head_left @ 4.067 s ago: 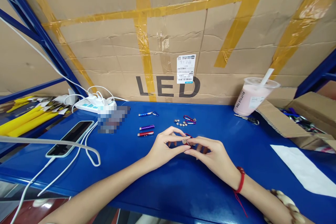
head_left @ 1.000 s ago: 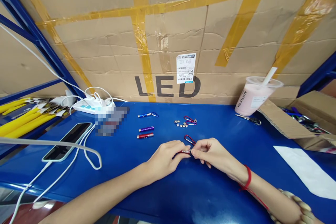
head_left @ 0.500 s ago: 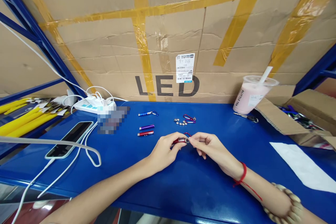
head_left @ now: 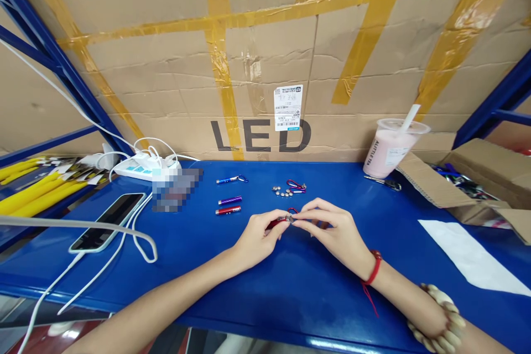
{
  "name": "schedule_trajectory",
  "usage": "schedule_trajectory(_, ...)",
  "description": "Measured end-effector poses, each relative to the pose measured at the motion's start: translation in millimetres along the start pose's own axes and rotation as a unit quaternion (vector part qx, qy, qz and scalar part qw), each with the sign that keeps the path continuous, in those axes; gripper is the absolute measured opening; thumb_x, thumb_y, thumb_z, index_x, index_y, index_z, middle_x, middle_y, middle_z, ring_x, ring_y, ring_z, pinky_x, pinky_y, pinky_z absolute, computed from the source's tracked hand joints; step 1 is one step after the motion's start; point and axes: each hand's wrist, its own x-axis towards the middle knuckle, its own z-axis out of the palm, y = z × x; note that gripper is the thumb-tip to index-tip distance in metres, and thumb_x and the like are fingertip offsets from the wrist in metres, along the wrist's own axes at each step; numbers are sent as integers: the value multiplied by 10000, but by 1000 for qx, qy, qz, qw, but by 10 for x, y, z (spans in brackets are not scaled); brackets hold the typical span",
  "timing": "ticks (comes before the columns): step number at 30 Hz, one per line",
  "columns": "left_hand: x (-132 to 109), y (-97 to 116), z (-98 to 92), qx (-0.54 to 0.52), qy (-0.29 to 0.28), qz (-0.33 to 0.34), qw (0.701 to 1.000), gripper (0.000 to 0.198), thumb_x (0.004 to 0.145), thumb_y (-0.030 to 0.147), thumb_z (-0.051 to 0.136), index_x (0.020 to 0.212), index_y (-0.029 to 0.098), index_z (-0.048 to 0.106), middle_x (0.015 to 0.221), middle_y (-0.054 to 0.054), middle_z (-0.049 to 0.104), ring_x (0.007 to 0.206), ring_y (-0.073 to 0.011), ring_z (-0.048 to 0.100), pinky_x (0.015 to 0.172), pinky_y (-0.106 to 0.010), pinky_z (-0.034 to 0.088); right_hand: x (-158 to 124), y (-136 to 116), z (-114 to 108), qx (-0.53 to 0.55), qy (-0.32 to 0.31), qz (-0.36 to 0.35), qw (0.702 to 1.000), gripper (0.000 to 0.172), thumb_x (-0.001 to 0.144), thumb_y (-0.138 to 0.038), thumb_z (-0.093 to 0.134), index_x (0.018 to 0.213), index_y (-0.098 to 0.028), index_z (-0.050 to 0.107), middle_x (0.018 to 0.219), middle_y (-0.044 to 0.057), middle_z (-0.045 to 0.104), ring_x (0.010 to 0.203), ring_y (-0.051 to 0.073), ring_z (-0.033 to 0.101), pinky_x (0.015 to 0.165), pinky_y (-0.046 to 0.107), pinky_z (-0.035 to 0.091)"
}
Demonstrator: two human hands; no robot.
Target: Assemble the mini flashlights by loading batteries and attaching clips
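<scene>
My left hand (head_left: 257, 237) is closed around a small red flashlight (head_left: 276, 223), its end pointing right. The fingertips of my right hand (head_left: 332, 229) pinch together at that end, where a small silvery piece shows; what exactly they hold is too small to make out. Just behind the fingers lies a red carabiner clip (head_left: 292, 211). Farther back are several silver button cells (head_left: 282, 194) beside a red and purple pair of clips (head_left: 296, 187). To the left lie a blue flashlight with a clip (head_left: 227, 180), a purple tube (head_left: 229, 200) and a red tube (head_left: 228, 211).
On the left are a phone (head_left: 107, 224) with white cables and a power strip (head_left: 139, 168). A pink drink cup (head_left: 388, 152), a dark clip-ended flashlight (head_left: 381, 182), an open carton (head_left: 477, 174) and white paper (head_left: 464, 257) occupy the right. A large cardboard box (head_left: 166, 88) stands behind.
My right fingertips have come in against the end of the red flashlight, and the right wrist has shifted left. The whole view has slid slightly.
</scene>
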Motion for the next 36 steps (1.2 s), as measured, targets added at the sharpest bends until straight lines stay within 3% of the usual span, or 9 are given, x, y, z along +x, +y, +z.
schedule_trajectory(6, -21, -31, 27, -2, -35, -6, 999, 180, 861, 238, 419, 881, 145, 571, 610, 29, 489, 539, -80, 433, 516, -171, 351, 18, 18, -38, 25, -22, 16, 999, 198, 758, -380, 624, 718, -210, 717, 708, 28, 646, 578, 115, 576, 490, 211, 441)
schedule_trajectory(16, -31, -112, 79, -23, -48, -15, 998, 109, 850, 250, 455, 775, 175, 435, 637, 43, 502, 550, -77, 437, 524, -175, 338, 45, 79, -43, 25, -83, 125, 988, 80, 683, -288, 691, 637, -225, 707, 675, 4, 647, 581, 123, 567, 536, 228, 412)
schedule_trajectory(21, -12, -139, 89, 13, -46, 15, 999, 116, 840, 233, 471, 741, 178, 445, 767, 3, 585, 712, -117, 537, 625, -192, 400, 71, 153, -50, 76, -131, 179, 972, 129, 630, -327, 723, 617, -198, 715, 639, 7, 625, 521, 97, 501, 494, 217, 384)
schedule_trajectory(29, 16, -176, 99, 23, -12, 22, 999, 130, 835, 257, 487, 736, 173, 470, 751, -10, 599, 675, -124, 555, 633, -210, 432, 89, 109, -53, 107, -110, 180, 972, 136, 644, -299, 705, 630, -164, 707, 643, 19, 621, 478, 79, 479, 468, 212, 393)
schedule_trajectory(36, 22, -199, 102, 43, 8, 31, 999, 96, 830, 244, 515, 764, 174, 518, 779, -13, 623, 722, -135, 587, 661, -213, 447, 61, 119, -49, 53, -94, 140, 984, 137, 681, -320, 684, 671, -187, 712, 686, 21, 628, 529, 94, 506, 488, 218, 392)
